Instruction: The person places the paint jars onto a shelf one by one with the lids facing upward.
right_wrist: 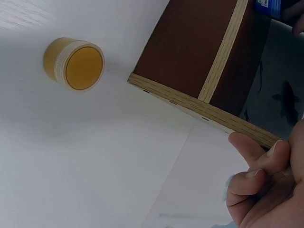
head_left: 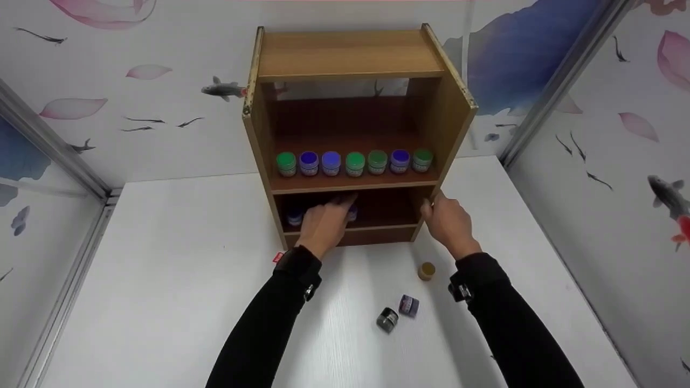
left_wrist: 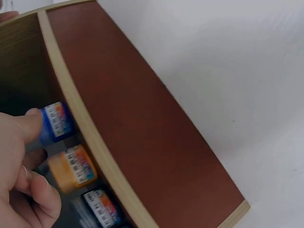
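My left hand (head_left: 326, 223) reaches into the lower compartment of a small wooden shelf unit (head_left: 350, 51). Thumb and forefinger pinch a blue-capped paint jar (left_wrist: 57, 121) near its lid, while the other fingers curl in. Beside that jar, in the left wrist view, stand an orange paint jar (left_wrist: 73, 166) and a dark one (left_wrist: 102, 206). My right hand (head_left: 447, 223) grips the front edge of the unit's right side panel (right_wrist: 204, 111), its lower fingers folded toward the palm. Along the upper shelf runs a row of several green- and blue-lidded jars (head_left: 354, 164).
On the white table (head_left: 178, 296), in front of the unit, lie a yellow-ochre jar (head_left: 426, 271), a purple jar (head_left: 408, 305) and a black-lidded jar (head_left: 387, 319). A small red tag (head_left: 278, 257) shows by the left forearm. Patterned wall panels (head_left: 161, 129) surround the table.
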A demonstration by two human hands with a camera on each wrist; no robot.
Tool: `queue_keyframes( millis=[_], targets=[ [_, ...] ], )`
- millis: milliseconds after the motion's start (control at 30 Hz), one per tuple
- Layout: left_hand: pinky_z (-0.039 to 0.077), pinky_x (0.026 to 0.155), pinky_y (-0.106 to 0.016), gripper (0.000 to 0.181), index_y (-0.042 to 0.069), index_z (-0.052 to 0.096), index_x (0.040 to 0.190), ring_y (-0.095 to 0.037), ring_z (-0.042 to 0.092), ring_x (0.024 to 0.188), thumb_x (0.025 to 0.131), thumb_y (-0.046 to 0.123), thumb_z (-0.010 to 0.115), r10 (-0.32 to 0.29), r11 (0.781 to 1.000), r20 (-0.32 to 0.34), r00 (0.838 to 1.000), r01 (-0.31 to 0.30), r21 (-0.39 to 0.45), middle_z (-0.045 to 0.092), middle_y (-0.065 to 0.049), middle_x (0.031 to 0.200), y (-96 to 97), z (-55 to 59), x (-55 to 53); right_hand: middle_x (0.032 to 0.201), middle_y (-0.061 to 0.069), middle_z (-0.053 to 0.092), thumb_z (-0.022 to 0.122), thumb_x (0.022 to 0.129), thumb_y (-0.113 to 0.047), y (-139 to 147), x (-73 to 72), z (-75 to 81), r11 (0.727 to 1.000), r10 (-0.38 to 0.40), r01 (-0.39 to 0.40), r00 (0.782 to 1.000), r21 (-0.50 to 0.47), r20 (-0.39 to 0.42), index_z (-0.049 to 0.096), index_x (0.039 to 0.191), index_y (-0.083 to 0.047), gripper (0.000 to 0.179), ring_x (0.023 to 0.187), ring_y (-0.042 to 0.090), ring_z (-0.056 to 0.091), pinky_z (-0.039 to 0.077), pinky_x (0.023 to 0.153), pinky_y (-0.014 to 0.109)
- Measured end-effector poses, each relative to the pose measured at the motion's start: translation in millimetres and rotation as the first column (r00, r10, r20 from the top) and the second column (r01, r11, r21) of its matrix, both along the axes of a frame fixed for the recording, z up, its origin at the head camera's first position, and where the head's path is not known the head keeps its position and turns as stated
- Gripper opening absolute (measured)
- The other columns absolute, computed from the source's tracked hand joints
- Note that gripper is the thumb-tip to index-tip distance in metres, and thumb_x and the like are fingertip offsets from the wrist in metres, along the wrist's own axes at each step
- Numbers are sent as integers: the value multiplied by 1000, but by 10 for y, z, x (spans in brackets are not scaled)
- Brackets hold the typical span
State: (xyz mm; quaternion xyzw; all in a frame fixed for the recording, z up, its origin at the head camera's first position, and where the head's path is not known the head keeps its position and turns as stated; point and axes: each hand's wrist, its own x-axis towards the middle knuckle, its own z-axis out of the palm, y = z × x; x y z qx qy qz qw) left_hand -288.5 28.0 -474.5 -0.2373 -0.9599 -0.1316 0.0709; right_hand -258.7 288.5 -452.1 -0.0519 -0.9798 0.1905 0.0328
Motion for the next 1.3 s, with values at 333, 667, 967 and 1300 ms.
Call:
queue_keyframes(
  millis=[333, 667, 967, 1300],
  targets=[
    [33, 46, -24, 34, 21, 57, 133, -13, 45, 51, 100, 18, 53, -60, 997, -149, 987, 66, 39, 68, -5, 111, -55, 52, 140, 82, 19, 68, 38, 103, -28, 7, -13, -12, 1000, 2, -2, 1000, 0, 4, 59, 104, 5, 40, 60, 20, 52, 38, 50, 31],
    [33, 45, -17, 26, 25, 63, 124, -4, 40, 48, 100, 25, 55, -338, 939, -192, 921, 345, 1, 68, 7, 115, 205, -342, 603, 89, 20, 69, 38, 103, -30, 44, -45, 4, 1000, -2, 2, 1000, -9, 5, 57, 114, 5, 41, 66, 23, 58, 42, 54, 34],
    [49, 57, -23, 28, 27, 64, 119, -6, 50, 57, 99, 44, 52, -400, 916, -27, 916, 400, -34, 68, 10, 106, 328, -560, 937, 76, 15, 64, 36, 103, -30, 25, -17, -8, 1000, 12, -12, 1000, -10, 9, 57, 105, 3, 39, 61, 21, 55, 40, 51, 33],
    [40, 54, -24, 66, 25, 52, 127, -8, 39, 54, 85, 76, 48, -304, 939, 142, 942, 321, -119, 65, 7, 106, 345, -831, 1216, 78, 20, 64, 37, 103, -30, 17, -5, -18, 1000, 14, -14, 1000, 10, -6, 56, 91, 1, 39, 63, 23, 56, 43, 53, 37]
  ],
)
